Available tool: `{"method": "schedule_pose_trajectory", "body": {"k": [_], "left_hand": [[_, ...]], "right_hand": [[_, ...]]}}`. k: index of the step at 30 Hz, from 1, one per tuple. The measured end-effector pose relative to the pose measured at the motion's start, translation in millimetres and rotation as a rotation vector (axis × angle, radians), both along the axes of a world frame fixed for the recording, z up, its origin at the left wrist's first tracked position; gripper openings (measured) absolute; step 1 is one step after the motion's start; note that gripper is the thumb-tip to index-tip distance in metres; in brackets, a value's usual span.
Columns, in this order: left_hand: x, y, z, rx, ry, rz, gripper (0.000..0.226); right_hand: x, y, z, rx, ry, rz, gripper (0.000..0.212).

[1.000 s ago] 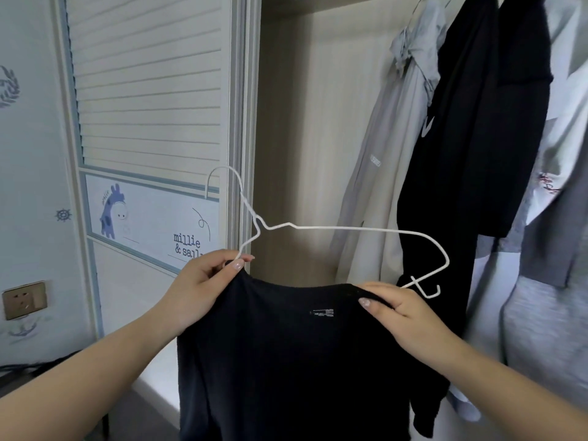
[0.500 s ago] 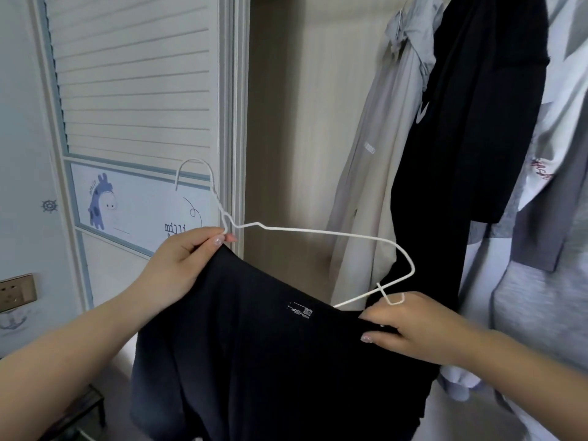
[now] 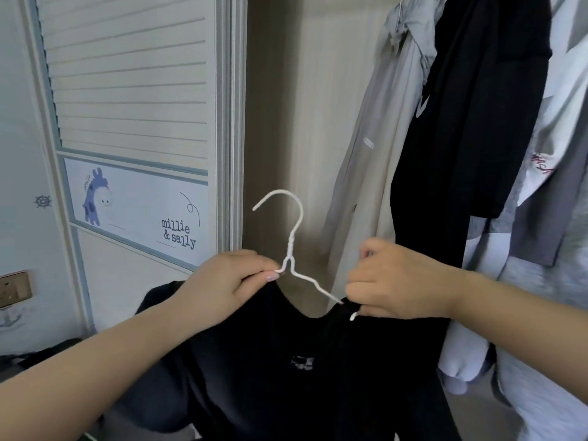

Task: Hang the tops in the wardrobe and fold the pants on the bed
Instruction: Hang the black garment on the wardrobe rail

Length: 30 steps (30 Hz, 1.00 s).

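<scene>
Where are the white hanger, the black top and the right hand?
white hanger (image 3: 290, 246), head view, on its twisted neck.
black top (image 3: 286, 393), head view, on its front.
right hand (image 3: 401, 281), head view, on its back.

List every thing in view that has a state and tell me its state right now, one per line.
White wire hanger: upright, both arms inside the top's neckline, not yet hung.
Black top: draped on the hanger, held up.
Left hand: pinching the hanger and collar.
Right hand: gripping the top's shoulder.
Slatted white wardrobe door: slid aside, wardrobe open.
Light grey shirt: hanging.
Black garment: hanging.
</scene>
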<state>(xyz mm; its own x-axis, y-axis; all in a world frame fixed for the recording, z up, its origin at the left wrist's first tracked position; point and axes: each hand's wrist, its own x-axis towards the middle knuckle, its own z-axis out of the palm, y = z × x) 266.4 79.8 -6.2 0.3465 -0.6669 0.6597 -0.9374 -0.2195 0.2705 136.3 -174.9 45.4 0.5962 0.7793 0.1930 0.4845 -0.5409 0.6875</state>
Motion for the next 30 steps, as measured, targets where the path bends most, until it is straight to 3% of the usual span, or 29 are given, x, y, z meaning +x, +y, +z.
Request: {"method": "schedule_pose_trajectory", "body": {"k": [3,5,13,18,21,24,28,30], "left_hand": [[-10.0,-14.8,7.9,-0.112,0.025,-0.039,0.022],[-10.4,-12.9,8.3,-0.154,0.045,-0.034,0.025],[26.8,24.9,9.4,-0.174,0.065,0.215,0.024],[27.4,15.0,16.2,-0.06,-0.125,0.172,0.045],[27.7,9.3,14.9,-0.007,-0.213,0.1,0.041],[38.8,12.4,11.3,-0.075,-0.199,0.119,0.032],[48.4,14.6,7.2,-0.172,-0.067,0.137,0.022],[47.9,11.2,8.5,-0.216,-0.043,0.119,0.028]], "right_hand": [[3.0,15.2,-1.7,0.078,0.037,0.01,0.018],[1.1,14.6,-2.1,0.172,0.077,-0.048,0.019],[-26.6,-27.8,5.1,0.342,0.09,-0.244,0.013],[-26.7,-23.7,-2.3,0.519,0.23,-0.277,0.009],[-26.6,-16.6,-3.1,0.58,0.291,-0.304,0.02],[-32.4,-22.2,-6.9,0.831,0.35,-0.349,0.043],[-40.9,-20.7,-3.6,1.283,0.724,-0.448,0.06],[-41.5,-17.1,0.3,1.349,0.927,-0.475,0.042]]}}
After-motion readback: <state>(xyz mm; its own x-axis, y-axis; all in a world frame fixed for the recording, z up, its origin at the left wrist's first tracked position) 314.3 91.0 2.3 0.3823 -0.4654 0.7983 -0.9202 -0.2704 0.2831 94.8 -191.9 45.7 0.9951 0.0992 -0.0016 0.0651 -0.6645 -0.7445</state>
